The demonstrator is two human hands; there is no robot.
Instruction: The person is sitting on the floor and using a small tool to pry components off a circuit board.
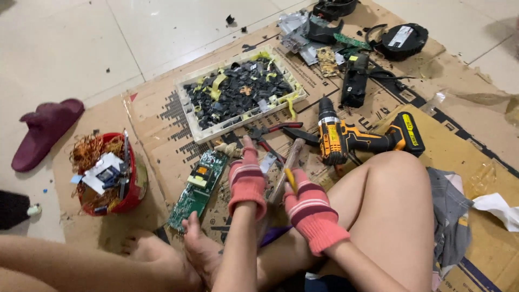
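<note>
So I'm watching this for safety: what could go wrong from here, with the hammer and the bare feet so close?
1. The right hand holds a wooden-handled hammer just beside the left hand; a glancing blow might hit those fingers.
2. The bare foot rests by the green circuit board; flying chips may cut it.
3. The cordless drill and red-handled pliers lie close ahead and could be knocked.

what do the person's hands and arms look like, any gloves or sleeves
Both the left hand and the right hand wear pink knitted gloves with paler stripes across the back and ribbed cuffs at the wrist. The forearms are bare, with no sleeves, watch or bands in view.
</note>
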